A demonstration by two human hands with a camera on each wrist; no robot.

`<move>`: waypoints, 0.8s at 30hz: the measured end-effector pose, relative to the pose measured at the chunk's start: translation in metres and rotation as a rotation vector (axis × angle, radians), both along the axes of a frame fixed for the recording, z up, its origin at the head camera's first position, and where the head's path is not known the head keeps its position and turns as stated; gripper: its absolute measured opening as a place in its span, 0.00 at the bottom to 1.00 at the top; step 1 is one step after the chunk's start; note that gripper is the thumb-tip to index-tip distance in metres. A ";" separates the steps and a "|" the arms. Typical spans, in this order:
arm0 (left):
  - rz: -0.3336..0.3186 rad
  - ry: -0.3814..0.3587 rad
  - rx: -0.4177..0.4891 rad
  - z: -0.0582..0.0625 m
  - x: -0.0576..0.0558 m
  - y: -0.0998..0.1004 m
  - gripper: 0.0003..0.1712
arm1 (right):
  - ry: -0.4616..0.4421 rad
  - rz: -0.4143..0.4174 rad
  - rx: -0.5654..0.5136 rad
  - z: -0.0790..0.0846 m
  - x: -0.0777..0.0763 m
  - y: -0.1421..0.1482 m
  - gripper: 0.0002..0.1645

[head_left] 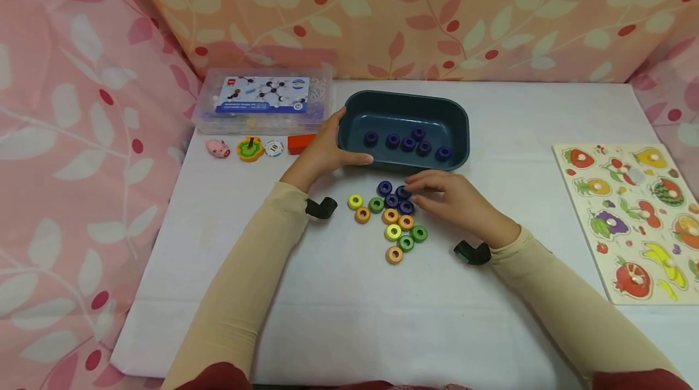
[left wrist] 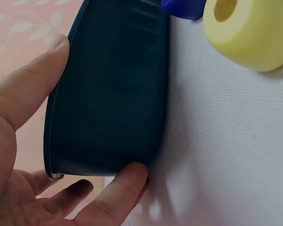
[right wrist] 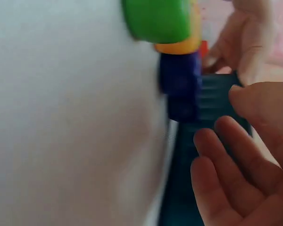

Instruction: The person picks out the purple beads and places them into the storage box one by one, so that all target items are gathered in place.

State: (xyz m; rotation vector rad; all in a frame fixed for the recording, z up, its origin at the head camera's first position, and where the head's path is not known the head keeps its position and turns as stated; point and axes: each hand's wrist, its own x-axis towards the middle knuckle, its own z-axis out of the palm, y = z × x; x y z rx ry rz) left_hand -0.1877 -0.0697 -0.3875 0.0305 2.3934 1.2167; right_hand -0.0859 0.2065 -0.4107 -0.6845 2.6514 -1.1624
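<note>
My left hand (head_left: 326, 148) grips the left end of a dark teal tray (head_left: 459, 126), its thumb along the near rim and its fingers round the end wall. Several dark purple rings (head_left: 408, 144) lie inside the tray. On the cloth just before it sits a loose cluster: purple rings (head_left: 391, 201), orange rings (head_left: 390, 216), green rings (head_left: 418, 233) and yellow rings (head_left: 392, 232). Right beside the purple ones is my right hand (head_left: 450, 199), fingers loosely bent; the right wrist view shows its fingertips (right wrist: 205, 141) apart from the thumb, with nothing between them.
A clear plastic kit box (head_left: 262, 123) stands at the back left. Before it are a pink pig figure (head_left: 218, 148), a tree piece (head_left: 250, 149), a round chip (head_left: 274, 147) and a red block (head_left: 300, 144). On the right lies a fruit puzzle board (head_left: 622, 196).
</note>
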 end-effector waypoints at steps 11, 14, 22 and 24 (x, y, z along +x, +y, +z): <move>-0.012 0.013 0.007 0.000 0.001 0.000 0.73 | 0.027 0.084 0.054 -0.014 -0.013 -0.005 0.15; -0.006 0.007 -0.001 0.000 0.000 0.000 0.73 | 0.036 0.100 0.057 -0.014 -0.015 -0.004 0.14; -0.007 0.003 0.000 -0.001 0.000 -0.001 0.73 | 0.127 0.132 0.064 0.012 -0.009 -0.006 0.15; -0.005 0.002 0.011 -0.001 0.000 0.000 0.73 | 0.158 0.097 0.030 0.023 -0.012 -0.004 0.15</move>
